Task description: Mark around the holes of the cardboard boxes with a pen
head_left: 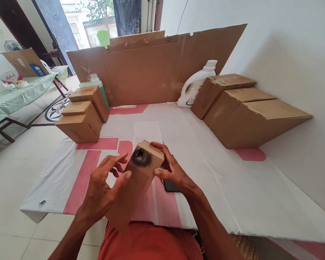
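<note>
Both hands up over the table edge, w/ a long cardboard box (137, 180) held between them, tilted so its far end points up and away from the person. Left hand (101, 189) sits on the box's left side: thumb pressed on the near face, other fingers spread apart and lifted, only lightly touching or just off the top edge; hard to tell which. Right hand (170, 169) wraps the right side, fingers curled over the top corner, thumb flat on the side, clamped on the box. The box's upper end has a dark smudged round mark, poss. a hole; view too blurred to say. Box is shut, contents not visible.

A dark flat object (170, 186) lies on the table under the right hand, mostly hidden.

Counts: 2 small closed boxes (82, 113) stacked/abutting at left rear, 3 larger closed boxes (241, 108) in a touching row along the right wall. 1 white jug (195, 85) w/ cap stands just behind the right row; 1 green bottle (99, 85) stands behind the left pair. A big cardboard sheet (157, 65) stands upright across the back. Table cover (219, 173) is white w/ pink blocks.
</note>
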Available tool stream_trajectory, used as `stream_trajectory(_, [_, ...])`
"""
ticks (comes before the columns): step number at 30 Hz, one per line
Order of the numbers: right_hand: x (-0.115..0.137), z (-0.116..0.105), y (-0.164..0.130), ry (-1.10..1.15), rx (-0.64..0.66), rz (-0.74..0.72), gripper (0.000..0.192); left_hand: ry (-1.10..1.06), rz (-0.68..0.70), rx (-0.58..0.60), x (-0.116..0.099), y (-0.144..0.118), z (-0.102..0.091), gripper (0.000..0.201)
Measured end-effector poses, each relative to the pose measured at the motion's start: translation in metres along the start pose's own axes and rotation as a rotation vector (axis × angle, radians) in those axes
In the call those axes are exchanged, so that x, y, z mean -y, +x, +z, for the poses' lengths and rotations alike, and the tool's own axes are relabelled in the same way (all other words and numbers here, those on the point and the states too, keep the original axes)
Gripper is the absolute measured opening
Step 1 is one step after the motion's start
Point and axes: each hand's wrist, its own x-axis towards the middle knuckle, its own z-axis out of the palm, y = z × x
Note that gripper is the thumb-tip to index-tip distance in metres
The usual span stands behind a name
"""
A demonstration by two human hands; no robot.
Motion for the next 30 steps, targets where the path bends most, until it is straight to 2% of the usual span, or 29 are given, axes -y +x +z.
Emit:
stream_trajectory(3, [0.011, -0.002, 0.008, 0.035, 0.233, 0.034, 0.1, -0.052, 0.004, -0.047, 0.012, 0.011, 0.007, 0.043])
stream_trajectory(5, [0.01, 0.001, 0.01, 0.068, 0.296, 0.073, 0.097, -0.132, -0.003, -0.011, 0.02, 0.013, 0.015, 0.041])
stream_trajectory(8, [0.002, 0.007, 0.008, 0.195, 0.319, 0.12, 0.09, -0.217, -0.052, 0.047, 0.028, 0.009, 0.022, 0.038])
stream_trajectory(10, [-0.001, 0.012, 0.005, 0.194, 0.258, 0.129, 0.08, -0.237, -0.106, 0.053, 0.032, 0.005, 0.023, 0.039])
stream_trajectory(13, [0.002, 0.027, 0.003, 0.018, 0.024, 0.149, 0.065, -0.219, -0.192, -0.01, 0.035, 0.001, 0.023, 0.036])
stream_trajectory(15, [0.008, 0.042, 0.005, -0.11, -0.131, 0.103, 0.055, -0.18, -0.227, -0.07, 0.035, 0.0, 0.022, 0.034])
stream_trajectory(17, [0.016, 0.057, 0.007, -0.222, -0.212, -0.001, 0.042, -0.14, -0.231, -0.116, 0.033, -0.002, 0.021, 0.034])
stream_trajectory(20, [0.025, 0.075, 0.008, -0.362, -0.246, -0.115, 0.025, -0.086, -0.205, -0.153, 0.029, -0.008, 0.021, 0.035])
stream_trajectory(26, [0.034, 0.09, 0.002, -0.491, -0.275, -0.196, 0.024, -0.006, -0.15, -0.192, 0.024, -0.019, 0.021, 0.036])
stream_trajectory(30, [0.035, 0.093, 0.003, -0.522, -0.263, -0.19, 0.024, 0.036, -0.111, -0.218, 0.024, -0.02, 0.019, 0.033])
